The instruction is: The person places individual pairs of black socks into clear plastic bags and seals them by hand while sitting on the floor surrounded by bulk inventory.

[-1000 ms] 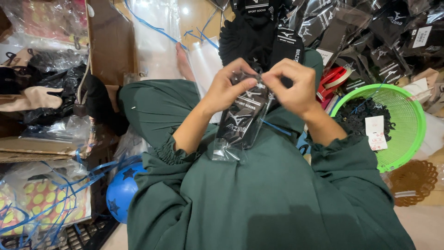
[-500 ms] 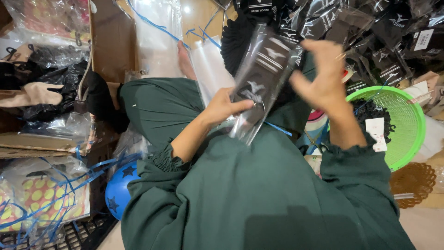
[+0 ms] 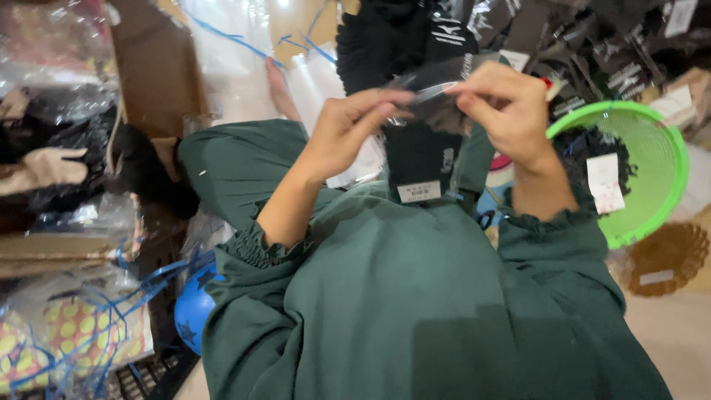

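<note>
**Two hands on one clear sleeve, black item hanging below**

Left to right:

- Far left: piles of bagged goods [image 3: 67, 178] and a blue ball [image 3: 194, 307] down by the knee. Not involved.
- Left hand [image 3: 344, 130]: raised in front of the chest, thumb and fingers pinched shut on the left side of the clear plastic sleeve [image 3: 437, 81].
- Centre: sleeve is held flat-ish at its top edge between both hands. A black folded garment [image 3: 421, 159] with a white label hangs straight down under it, over the green-clad lap. Could be partway inside the sleeve; glare makes that hard to tell.
- Right hand [image 3: 511, 111]: fingers closed in a pinch on the sleeve's right side, just beside the left fingertips.
- Far right: green plastic basket [image 3: 652, 174] on the floor with dark items and a tag inside, near the right elbow.

Handling read: sleeve looks thin, light, slippery and floppy, so it likely needs a two-point pinch at the opening edge. Garment looks soft and limp, not fragile; best taken near its top fold.
</note>
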